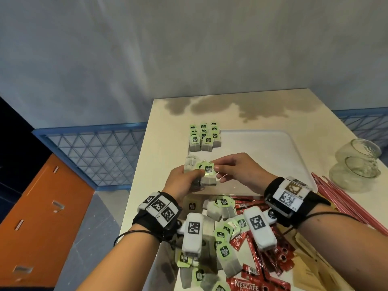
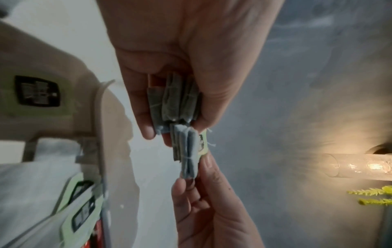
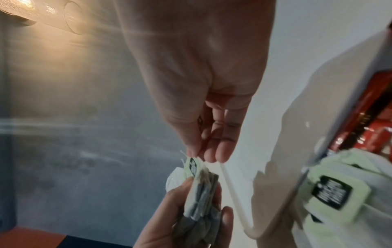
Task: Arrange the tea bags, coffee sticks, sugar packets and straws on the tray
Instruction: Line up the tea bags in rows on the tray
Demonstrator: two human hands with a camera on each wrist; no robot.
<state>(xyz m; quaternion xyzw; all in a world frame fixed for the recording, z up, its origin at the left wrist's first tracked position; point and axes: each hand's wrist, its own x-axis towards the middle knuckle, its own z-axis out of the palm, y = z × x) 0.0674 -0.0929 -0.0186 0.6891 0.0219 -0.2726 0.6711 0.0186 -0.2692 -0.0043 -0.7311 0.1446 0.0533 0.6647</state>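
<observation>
My left hand (image 1: 195,177) grips a small stack of tea bags (image 1: 206,178) above the white tray's (image 1: 273,148) near-left corner. My right hand (image 1: 218,169) pinches the green tag (image 1: 207,169) of the top tea bag. In the left wrist view my left hand (image 2: 174,127) clamps the stack of tea bags (image 2: 176,100), and my right hand (image 2: 191,174) pinches the bags sticking out below. Rows of tea bags (image 1: 204,136) stand in the tray's far-left corner. Loose tea bags (image 1: 222,238), red coffee sticks (image 1: 258,261), brown sugar packets (image 1: 310,269) and red straws (image 1: 340,198) lie on the table.
Two glass jars (image 1: 357,164) stand to the right of the tray, beside the straws. The table (image 1: 231,110) ends at a left edge over a blue wire crate (image 1: 94,152) and an orange cabinet (image 1: 42,217). A wall rises behind the table.
</observation>
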